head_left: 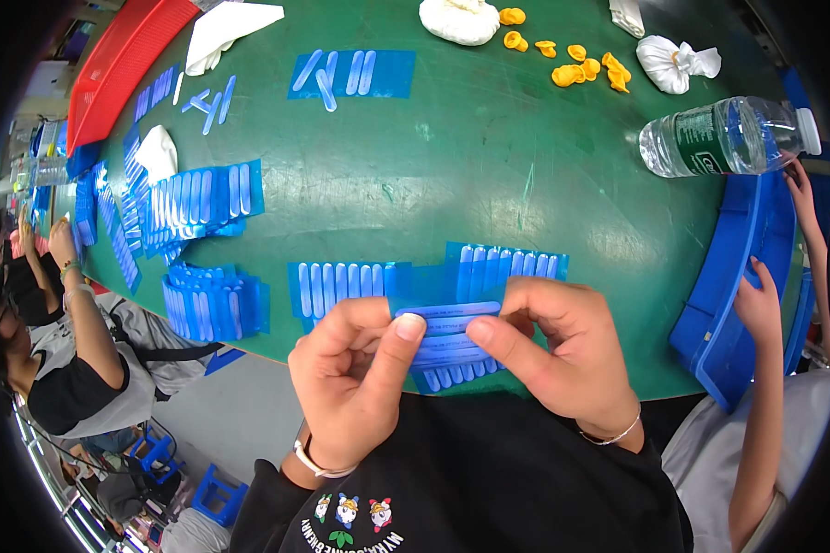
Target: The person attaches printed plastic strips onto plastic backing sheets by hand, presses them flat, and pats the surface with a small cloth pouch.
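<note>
Close in front of me, my left hand (355,378) and my right hand (563,359) hold a strip of blue film (450,343) bearing several long, round-ended pieces. Both thumbs press on its face, and the other fingers curl behind it. Just beyond my left hand lies a film sheet (341,281) with pale blue round-ended pieces in a row. A similar sheet (507,263) sits beyond my right hand. Below the held strip, the ends of more such pieces (456,373) show; the hands hide part of them.
Folded blue film strips (203,198) pile up at left, near a red tray (124,74). A film sheet (387,74) with loose pieces lies at the far middle. Yellow rubber bits (572,74), a plastic bottle (710,138) and a blue bin (724,304) are at right. Co-workers sit on both sides.
</note>
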Motion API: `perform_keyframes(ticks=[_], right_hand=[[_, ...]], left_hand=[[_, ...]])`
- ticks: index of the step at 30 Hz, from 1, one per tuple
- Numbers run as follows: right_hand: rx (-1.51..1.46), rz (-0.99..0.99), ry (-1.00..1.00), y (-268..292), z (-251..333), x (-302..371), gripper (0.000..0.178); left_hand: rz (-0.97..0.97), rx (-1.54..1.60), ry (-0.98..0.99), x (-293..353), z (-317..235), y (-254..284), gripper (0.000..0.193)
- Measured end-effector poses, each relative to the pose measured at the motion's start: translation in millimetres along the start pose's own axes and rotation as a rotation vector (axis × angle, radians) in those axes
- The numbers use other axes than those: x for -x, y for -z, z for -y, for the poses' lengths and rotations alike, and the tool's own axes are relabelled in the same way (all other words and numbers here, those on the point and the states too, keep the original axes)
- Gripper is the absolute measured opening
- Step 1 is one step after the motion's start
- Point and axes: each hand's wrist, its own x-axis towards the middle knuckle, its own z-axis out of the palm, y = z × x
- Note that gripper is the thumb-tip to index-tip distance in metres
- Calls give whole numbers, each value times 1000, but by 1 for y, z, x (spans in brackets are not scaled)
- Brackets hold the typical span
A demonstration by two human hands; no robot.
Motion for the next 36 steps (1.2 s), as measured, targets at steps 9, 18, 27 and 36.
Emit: perform_keyframes(ticks=[9, 18, 27, 36], right_hand=[[149, 122, 65, -11, 29, -49, 16], [847, -87, 697, -137, 26, -266, 25], [1142, -24, 377, -230, 31, -322, 34], [1181, 144, 239, -225, 44, -322, 64]], left_hand=[[-40, 108, 41, -13, -1, 28, 7], [-265, -13, -71, -13, 5, 72, 33], [-424, -71, -74, -3, -15, 78, 25], [-468, -133, -127, -2, -7, 94, 26]])
